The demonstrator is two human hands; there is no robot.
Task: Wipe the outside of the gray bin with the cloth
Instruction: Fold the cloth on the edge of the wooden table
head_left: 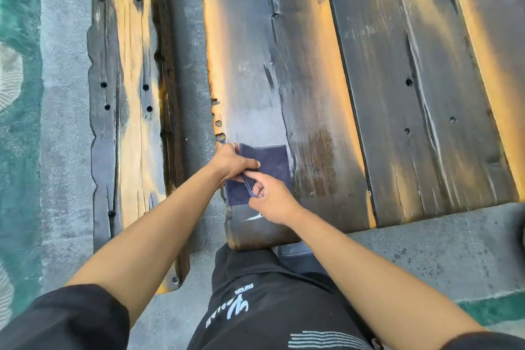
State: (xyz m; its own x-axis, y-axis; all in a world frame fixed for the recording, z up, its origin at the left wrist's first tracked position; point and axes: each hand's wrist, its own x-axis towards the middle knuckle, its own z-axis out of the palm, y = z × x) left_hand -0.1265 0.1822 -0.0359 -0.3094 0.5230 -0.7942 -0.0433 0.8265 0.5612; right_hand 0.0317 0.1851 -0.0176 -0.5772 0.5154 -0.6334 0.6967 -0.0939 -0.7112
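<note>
Right hand pinching cloth hem; left hand gripping cloth, flat at plank near edge.

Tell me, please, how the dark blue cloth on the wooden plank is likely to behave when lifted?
The dark blue cloth is probably floppy: its edge bends where the right hand pinches it. It looks thin, so likely light. Its nap suggests it won't slip.

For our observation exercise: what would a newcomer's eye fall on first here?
Two bare hands meet at the centre: the left hand presses a dark blue cloth onto a weathered plank, while the right hand pinches its near edge. Orange-streaked dark planks fill the upper view; no gray bin shows.
</note>
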